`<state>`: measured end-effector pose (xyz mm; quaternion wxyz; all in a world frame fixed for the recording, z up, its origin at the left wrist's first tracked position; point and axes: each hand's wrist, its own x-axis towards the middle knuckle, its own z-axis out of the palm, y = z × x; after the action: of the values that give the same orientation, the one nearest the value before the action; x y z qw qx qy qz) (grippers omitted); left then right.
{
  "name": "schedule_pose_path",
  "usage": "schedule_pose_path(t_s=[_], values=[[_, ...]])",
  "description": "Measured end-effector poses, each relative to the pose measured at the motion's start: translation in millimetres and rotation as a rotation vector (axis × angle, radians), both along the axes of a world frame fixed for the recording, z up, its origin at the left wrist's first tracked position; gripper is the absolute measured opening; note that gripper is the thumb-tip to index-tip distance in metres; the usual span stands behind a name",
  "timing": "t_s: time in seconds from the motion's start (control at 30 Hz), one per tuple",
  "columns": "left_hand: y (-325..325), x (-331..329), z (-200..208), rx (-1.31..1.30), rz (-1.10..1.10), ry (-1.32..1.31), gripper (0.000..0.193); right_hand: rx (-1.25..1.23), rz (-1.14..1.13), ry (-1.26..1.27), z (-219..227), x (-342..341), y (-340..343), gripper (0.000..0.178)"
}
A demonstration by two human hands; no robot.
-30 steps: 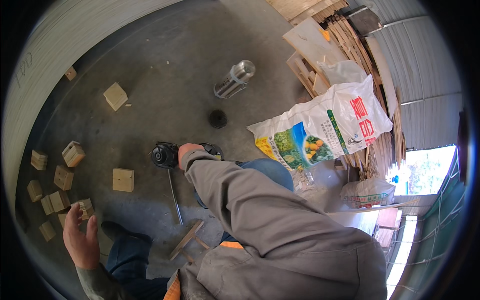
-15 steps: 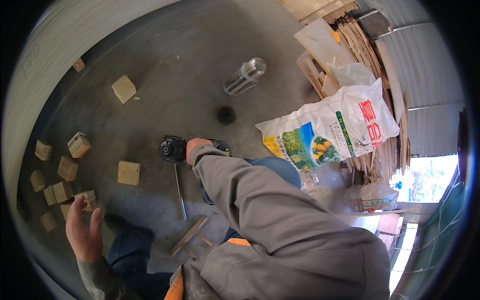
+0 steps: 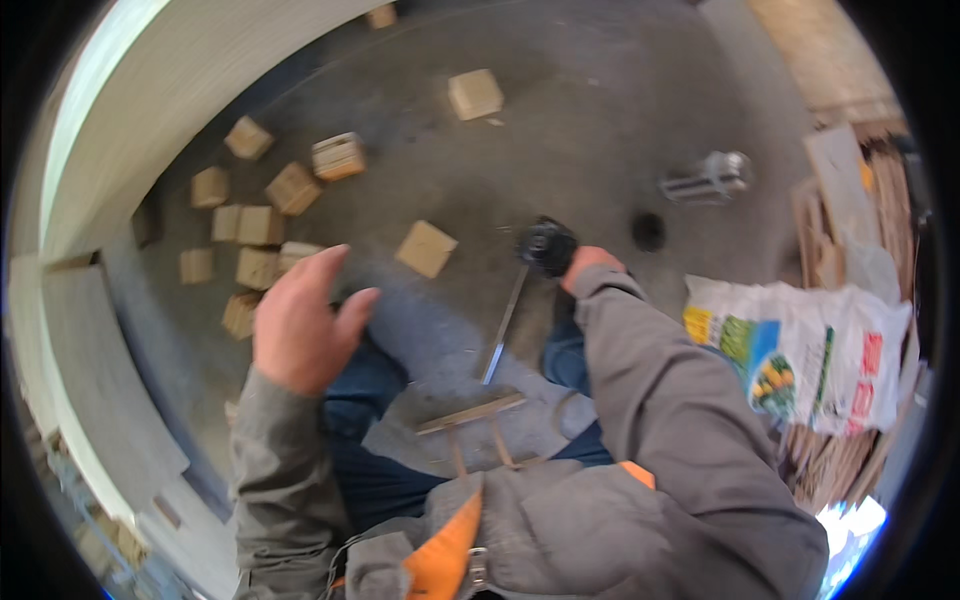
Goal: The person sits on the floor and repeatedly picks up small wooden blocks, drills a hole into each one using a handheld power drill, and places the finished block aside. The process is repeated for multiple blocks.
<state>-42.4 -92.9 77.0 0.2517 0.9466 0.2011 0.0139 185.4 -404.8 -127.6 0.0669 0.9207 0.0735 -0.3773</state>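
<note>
My right hand [image 3: 592, 264] is closed around a black tool [image 3: 546, 247], whose exact kind I cannot make out. A long, thin metal rod [image 3: 507, 325] reaches from it back toward my knees. My left hand [image 3: 305, 330] hovers over my left leg, fingers stretched and thumb apart, holding nothing. Just beyond it lie several small pale wooden blocks [image 3: 292, 188] in a loose group on the floor. A single block [image 3: 427, 249] sits between that group and the tool. Between my legs is a narrow wooden piece with legs [image 3: 470, 412].
Farther out stand another block [image 3: 475, 94] and a steel thermos [image 3: 706, 180]. A dark round spot [image 3: 648, 232] marks the concrete floor. A white printed sack [image 3: 800, 350] lies against stacked wood strips [image 3: 888, 220] on the right. Pale boards [image 3: 105, 370] line the left side.
My view has swung left, so everything sits farther right in it. My left hand has risen and moved forward, still open. The right hand keeps its grip on the black tool.
</note>
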Motion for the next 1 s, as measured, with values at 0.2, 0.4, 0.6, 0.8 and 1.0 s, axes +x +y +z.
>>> schedule_pose_path(t_s=[0.2,0.4,0.6,0.8,1.0], values=[[1.6,-7.5,12.5,0.028,0.047,0.07,0.048,-0.083,0.026,0.025,10.7,2.4,26.6,0.036],[-1.7,-6.0,12.8,0.025,0.05,0.078,0.048,-0.08,0.031,0.022,12.6,2.0,24.5,0.036],[-2.2,-6.4,10.9,0.022,0.052,0.068,0.048,-0.083,0.029,0.021,12.1,2.9,22.9,0.036],[-0.3,-8.1,8.0,0.009,0.054,0.075,0.049,-0.095,0.042,0.023,7.9,2.7,24.9,0.035],[-0.5,-8.3,4.1,0.013,0.051,0.074,0.048,-0.101,0.042,0.031,7.7,2.8,24.6,0.035]])
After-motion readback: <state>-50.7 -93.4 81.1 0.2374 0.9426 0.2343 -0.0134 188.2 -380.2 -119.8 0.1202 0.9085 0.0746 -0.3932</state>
